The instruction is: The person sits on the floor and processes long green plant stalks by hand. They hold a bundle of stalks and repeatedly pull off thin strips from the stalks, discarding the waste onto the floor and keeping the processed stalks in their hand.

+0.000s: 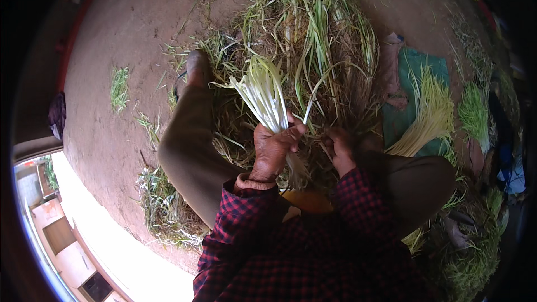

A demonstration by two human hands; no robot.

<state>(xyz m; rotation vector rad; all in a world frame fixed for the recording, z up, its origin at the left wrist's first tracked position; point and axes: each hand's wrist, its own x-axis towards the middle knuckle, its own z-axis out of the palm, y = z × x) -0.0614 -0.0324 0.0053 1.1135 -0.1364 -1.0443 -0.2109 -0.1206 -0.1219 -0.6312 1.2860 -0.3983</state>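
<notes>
My left hand (275,144) is closed round a bunch of pale green-and-white leafy stalks (264,96), whose roots hang below the fist. Between its thumb and fingers a single stalk (309,107) also shows, leaning up to the right. My right hand (340,149) is just right of it, low over the plant litter, fingers curled in shadow; whether it grips anything is not clear. Beyond both hands lies a large heap of untrimmed stalks (319,46) with green leaves and brown, dry strands.
On the right, a bundle of pale stalks (428,117) lies on a green cloth (392,121). A smaller green bundle (474,111) is farther right. Leaf scraps (168,209) lie on the earthen floor (100,142) at left. My bent legs frame the work area.
</notes>
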